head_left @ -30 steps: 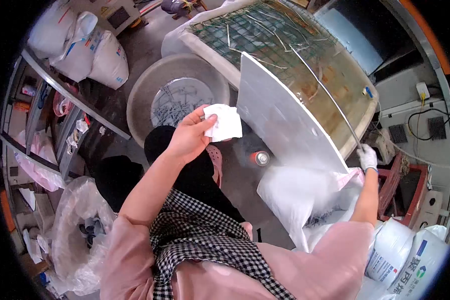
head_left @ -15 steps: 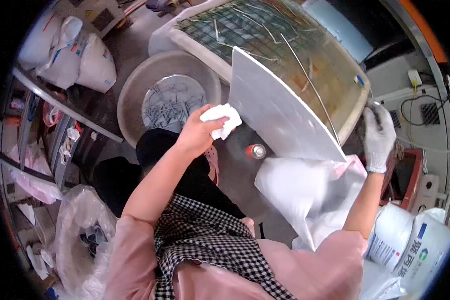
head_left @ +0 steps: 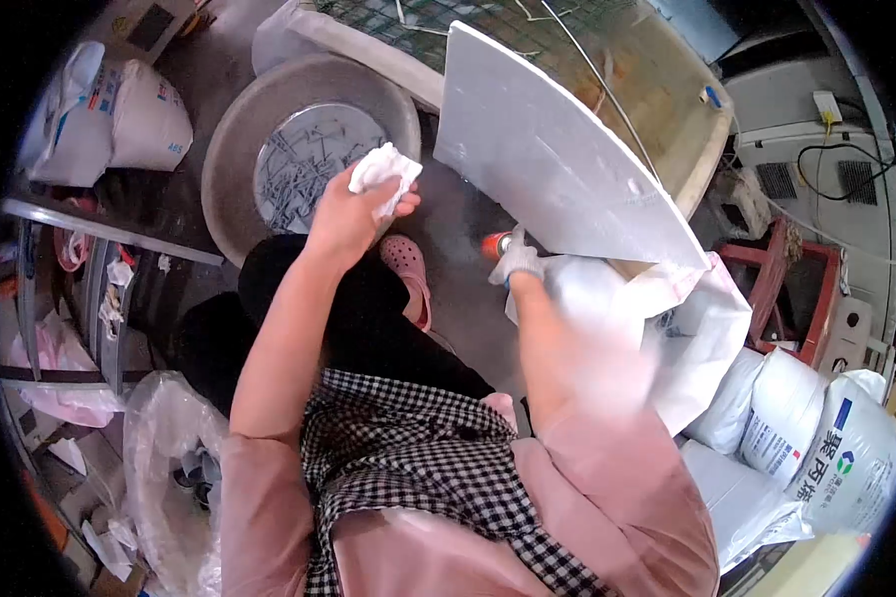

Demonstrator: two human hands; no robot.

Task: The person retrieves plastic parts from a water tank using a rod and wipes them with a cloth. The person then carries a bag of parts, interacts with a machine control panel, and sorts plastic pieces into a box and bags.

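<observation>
My left hand (head_left: 356, 211) is bare and closed on a crumpled white cloth (head_left: 383, 173), held above the near rim of a round grey basin (head_left: 231, 149). Grey stick-like pieces (head_left: 304, 164) lie inside that basin. My right hand (head_left: 517, 261), in a white glove, is wrapped round a red spray can (head_left: 495, 245) low beside the white board (head_left: 558, 149). The can's top is partly covered by the glove. A long thin rod (head_left: 607, 95) rests in the tub (head_left: 702, 159) behind the board.
White sacks (head_left: 846, 458) stand at the lower right, near a red metal frame (head_left: 828, 298). An open white bag (head_left: 702, 328) sits below the board. At the left are a metal rack (head_left: 110, 229) and a clear plastic bag (head_left: 154, 488). More sacks (head_left: 149, 119) stand at the upper left.
My right hand has left the rod, moved down and left, and taken hold of the can. My left hand has crumpled the cloth. The view has shifted.
</observation>
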